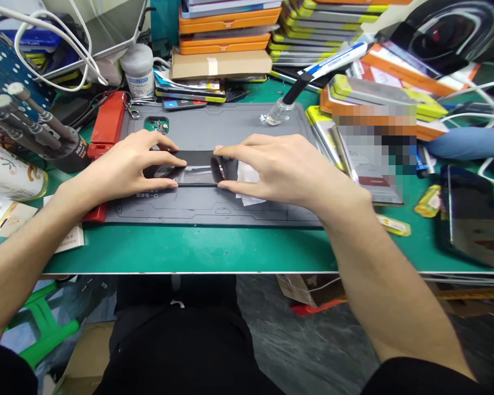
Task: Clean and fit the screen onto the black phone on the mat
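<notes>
Black and glossy, a slim panel (pixel 195 175) that looks like a phone screen lies lengthwise between the two hands on a grey mat (pixel 214 211). The left hand (pixel 125 162) grips its left part, thumb at the near edge, one fingertip at the far edge and another on the surface. The right hand (pixel 290 170) holds a curled dark sheet (pixel 218 169) at the panel's right part, thumb and fingers on opposite sides of the bend. The step in hand seems to be working this sheet against the panel; whether it is being laid or lifted cannot be told. The next move calls for the left grip to stay steady while the right keeps the curl even and square to the edges. White paper (pixel 249 178) lies beneath the right hand; beyond stands a glass bottle (pixel 278 113), and green tabletop (pixel 189 249) surrounds the mat.
</notes>
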`<state>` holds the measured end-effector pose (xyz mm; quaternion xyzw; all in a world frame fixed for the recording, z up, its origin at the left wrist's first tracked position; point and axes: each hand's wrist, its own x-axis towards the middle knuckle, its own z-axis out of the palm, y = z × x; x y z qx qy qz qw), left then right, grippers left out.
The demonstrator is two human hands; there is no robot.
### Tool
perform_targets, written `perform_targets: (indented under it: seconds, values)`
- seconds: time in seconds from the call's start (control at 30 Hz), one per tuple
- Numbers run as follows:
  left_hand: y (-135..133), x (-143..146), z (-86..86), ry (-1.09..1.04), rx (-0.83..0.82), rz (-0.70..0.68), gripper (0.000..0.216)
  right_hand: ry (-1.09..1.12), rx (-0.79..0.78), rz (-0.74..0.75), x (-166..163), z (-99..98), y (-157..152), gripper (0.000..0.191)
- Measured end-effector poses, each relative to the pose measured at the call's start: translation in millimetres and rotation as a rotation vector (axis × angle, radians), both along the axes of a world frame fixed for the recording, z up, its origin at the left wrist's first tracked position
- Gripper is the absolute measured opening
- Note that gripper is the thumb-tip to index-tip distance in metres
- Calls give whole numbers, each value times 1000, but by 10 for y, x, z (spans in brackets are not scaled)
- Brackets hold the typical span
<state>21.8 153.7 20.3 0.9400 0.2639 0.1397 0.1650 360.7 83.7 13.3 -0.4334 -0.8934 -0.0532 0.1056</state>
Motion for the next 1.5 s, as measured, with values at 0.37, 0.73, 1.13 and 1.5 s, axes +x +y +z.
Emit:
perform_targets:
  seconds: [0.37, 0.73, 1.13, 1.5]
  values:
    - [-3, -3, 3, -3, 8, -9, 56, 5, -42, -11, -15, 25, -13, 50]
    - [8, -10, -13, 2, 18, -15, 57, 40, -38, -24, 11, -29, 17, 49]
    - [11, -5, -4, 8, 20, -25, 57, 55, -73, -4, 17, -10, 19, 41]
    - [20, -16, -27, -11, 51, -53, 56, 71, -158, -51, -5, 15, 24, 47]
